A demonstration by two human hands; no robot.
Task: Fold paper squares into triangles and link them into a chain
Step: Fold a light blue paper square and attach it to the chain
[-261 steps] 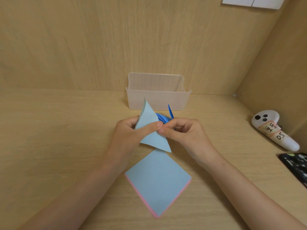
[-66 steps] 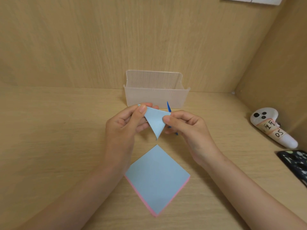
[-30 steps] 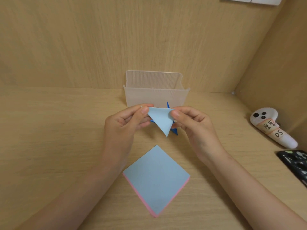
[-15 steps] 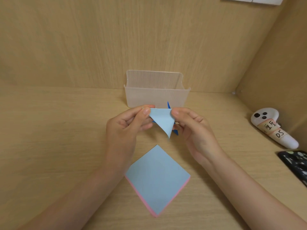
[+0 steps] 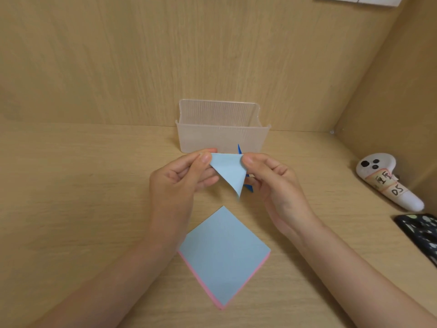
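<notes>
A small light blue folded paper triangle (image 5: pixel 230 175) hangs point down above the desk, held between both hands. My left hand (image 5: pixel 179 179) pinches its upper left corner with thumb and forefinger. My right hand (image 5: pixel 274 181) pinches its upper right corner. Behind the triangle, bits of darker blue folded paper (image 5: pixel 248 187) show, mostly hidden. Below the hands a stack of square paper (image 5: pixel 223 255) lies on the desk, light blue on top with pink sheets at its edge.
A clear ribbed plastic box (image 5: pixel 222 131) stands behind the hands near the back wall. At the right lie a white controller with a handwritten label (image 5: pixel 390 182) and a dark patterned object (image 5: pixel 421 233) at the frame edge. Wooden walls close off the back and right.
The larger folded triangle from the earliest frame is now a smaller one. Over the last second both hands keep pinching its top corners, and its lower tip curls slightly.
</notes>
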